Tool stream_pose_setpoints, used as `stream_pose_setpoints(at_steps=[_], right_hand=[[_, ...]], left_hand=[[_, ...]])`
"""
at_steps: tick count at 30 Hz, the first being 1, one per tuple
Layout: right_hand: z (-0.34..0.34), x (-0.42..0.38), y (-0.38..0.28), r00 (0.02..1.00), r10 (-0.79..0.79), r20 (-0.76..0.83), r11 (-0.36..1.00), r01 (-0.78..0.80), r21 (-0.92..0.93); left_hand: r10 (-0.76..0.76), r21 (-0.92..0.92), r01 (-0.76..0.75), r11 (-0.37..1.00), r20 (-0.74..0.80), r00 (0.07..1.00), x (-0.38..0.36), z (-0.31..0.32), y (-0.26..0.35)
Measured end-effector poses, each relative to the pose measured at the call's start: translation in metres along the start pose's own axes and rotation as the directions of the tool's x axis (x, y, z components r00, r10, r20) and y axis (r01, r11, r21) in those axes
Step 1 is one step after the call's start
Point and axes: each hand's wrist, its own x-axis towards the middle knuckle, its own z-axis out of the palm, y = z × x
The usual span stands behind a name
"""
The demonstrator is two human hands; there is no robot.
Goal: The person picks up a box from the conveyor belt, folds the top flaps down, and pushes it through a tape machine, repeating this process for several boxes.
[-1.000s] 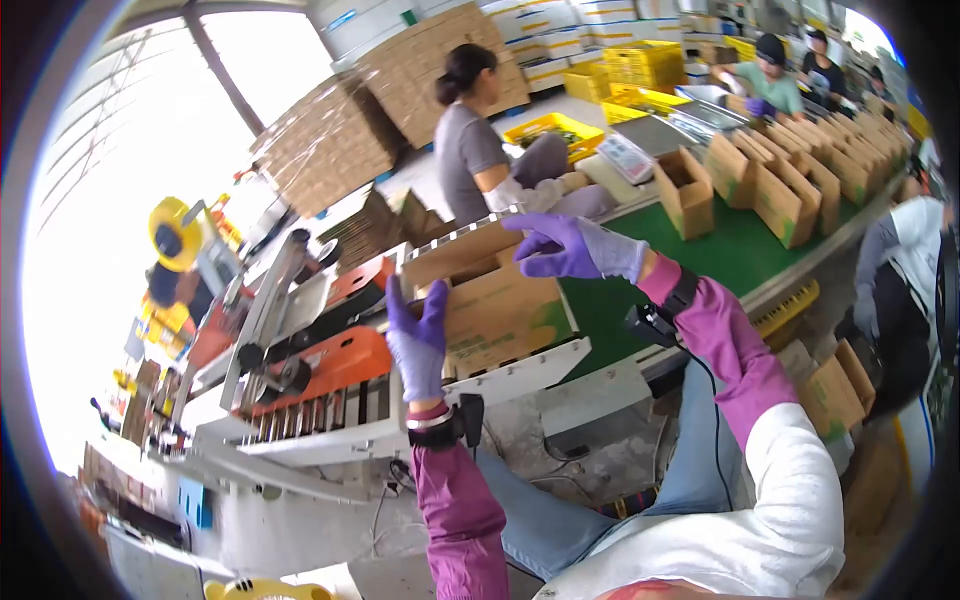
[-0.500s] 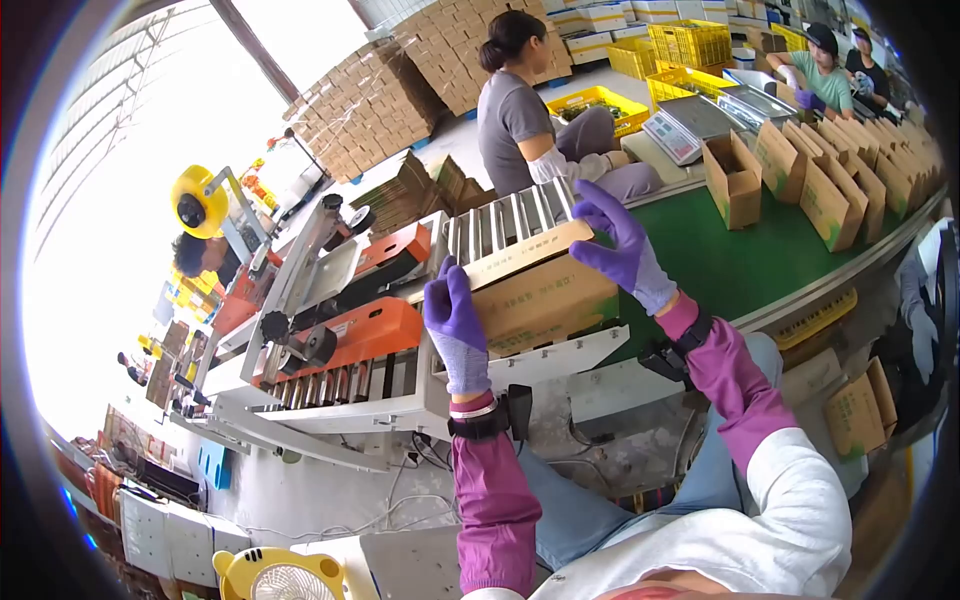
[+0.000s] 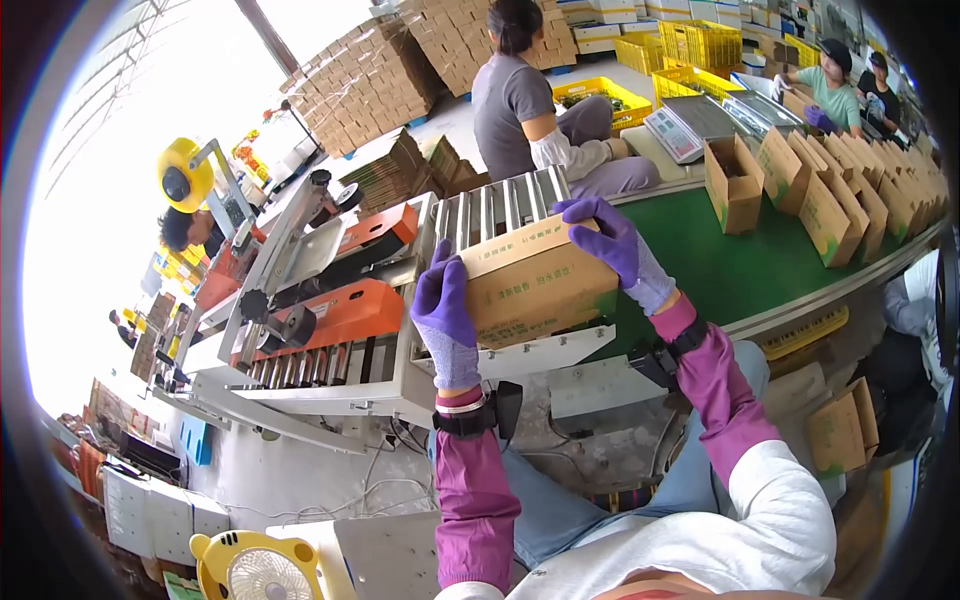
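Note:
A closed brown cardboard box (image 3: 545, 283) with green printing lies at the junction of the roller track (image 3: 505, 212) and the green conveyor belt (image 3: 668, 270). My left hand (image 3: 445, 318), in a purple-coated glove, is closed against the box's left end. My right hand (image 3: 612, 248), gloved alike, has its fingers bent over the top right corner. The box sits between both hands, its long printed side facing me. To the left stands a sealing machine with orange side guards (image 3: 345, 312).
Several open cartons (image 3: 733, 185) stand on the belt at the right. A person in a grey shirt (image 3: 513, 112) sits across the line near a scale (image 3: 676, 134). Another carton (image 3: 843, 428) is below the belt. A yellow fan (image 3: 262, 568) is at lower left.
My right hand has gone from spread fingers to gripping the box's right end. The box's printed side has turned more toward me. My left hand stays at its left end.

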Motion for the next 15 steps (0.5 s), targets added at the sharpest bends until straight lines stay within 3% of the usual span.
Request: stream_pose_setpoints(at_steps=[2,4,5,6,8,9,10,12,14,15], right_hand=[[0.0,-0.006,0.003,1.0,0.02,-0.021,0.999,-0.021,-0.024],[-0.001,-0.006,0.006,0.999,0.038,-0.03,0.998,-0.037,0.054],[0.0,-0.007,0.003,0.998,0.044,-0.034,0.999,-0.043,0.025],[0.002,-0.008,0.002,0.999,0.043,-0.024,0.999,-0.042,0.024],[0.001,-0.006,-0.001,0.999,0.024,-0.023,0.999,-0.024,0.022],[-0.002,-0.004,0.002,0.999,-0.038,-0.016,0.988,0.035,-0.151],[-0.006,-0.002,0.011,0.999,-0.034,0.029,0.986,0.038,-0.16],[-0.018,0.01,0.037,0.977,0.012,-0.212,0.97,-0.062,-0.234],[-0.002,-0.005,0.021,0.985,-0.121,-0.123,0.856,0.041,-0.516],[-0.003,-0.015,0.033,0.998,-0.054,0.044,0.749,0.07,-0.659]], left_hand=[[0.026,-0.007,-0.026,1.0,0.022,0.999,-0.002,-0.001,-0.001],[-0.008,0.12,0.009,0.993,-0.006,1.0,-0.007,0.006,0.008],[0.288,0.589,-0.298,0.751,0.113,0.951,-0.013,0.013,0.02],[0.463,0.837,-0.5,0.225,0.359,0.81,-0.017,0.021,0.03],[0.407,0.635,-0.658,0.404,0.52,0.751,-0.048,0.058,0.034],[0.382,0.639,-0.7,0.32,0.589,0.712,-0.052,0.076,0.027],[0.347,0.641,-0.728,0.244,0.643,0.682,-0.047,0.087,0.021],[0.366,0.473,-0.761,0.444,0.68,0.636,-0.005,0.074,0.005],[0.365,0.438,-0.806,0.399,0.73,0.578,0.042,0.049,-0.015],[0.332,0.477,-0.795,0.374,0.732,0.595,0.065,0.034,-0.025]])
